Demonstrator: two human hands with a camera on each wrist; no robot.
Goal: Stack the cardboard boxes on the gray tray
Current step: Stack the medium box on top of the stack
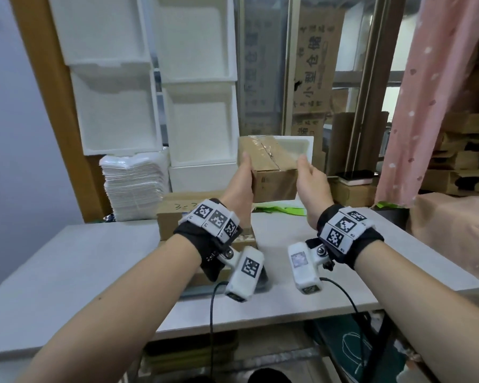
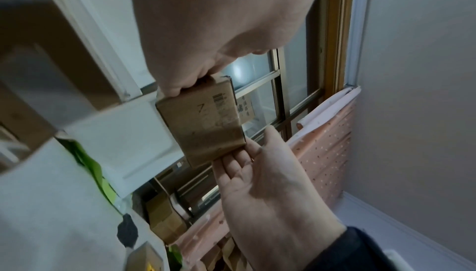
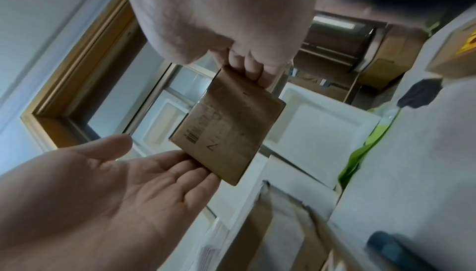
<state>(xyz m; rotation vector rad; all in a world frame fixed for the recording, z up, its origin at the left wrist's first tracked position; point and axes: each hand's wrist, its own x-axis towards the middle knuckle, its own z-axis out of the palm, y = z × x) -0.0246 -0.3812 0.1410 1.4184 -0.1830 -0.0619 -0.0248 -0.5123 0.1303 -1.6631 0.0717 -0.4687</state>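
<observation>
The person holds a small cardboard box (image 1: pixel 268 167) up in the air above the far side of the white desk (image 1: pixel 80 261), between both hands. The left hand (image 1: pixel 239 181) grasps the box's left side: the thumb lies on top and the fingers (image 3: pixel 247 65) curl under the bottom edge, as the right wrist view shows. The right hand (image 1: pixel 311 178) is at the box's right side with its grip released: the palm is flat, the fingers (image 2: pixel 237 159) are straight and their tips touch the underside near the right edge, and the thumb stands up beside the top corner. The box is sealed with clear tape along its top seam, and its underside carries a printed barcode and a hand-drawn mark.

Below the left wrist, a larger cardboard box (image 1: pixel 183 214) sits on the desk, with handwriting on its top. A gray tray cannot be made out clearly in any view. A green strip (image 1: pixel 282 210) lies on the desk under the lifted box. Behind the desk stand stacked white foam boxes (image 1: pixel 199 125), a pile of white foam sheets (image 1: pixel 133 183), and a window. A pink dotted curtain (image 1: pixel 432 92) hangs at the right.
</observation>
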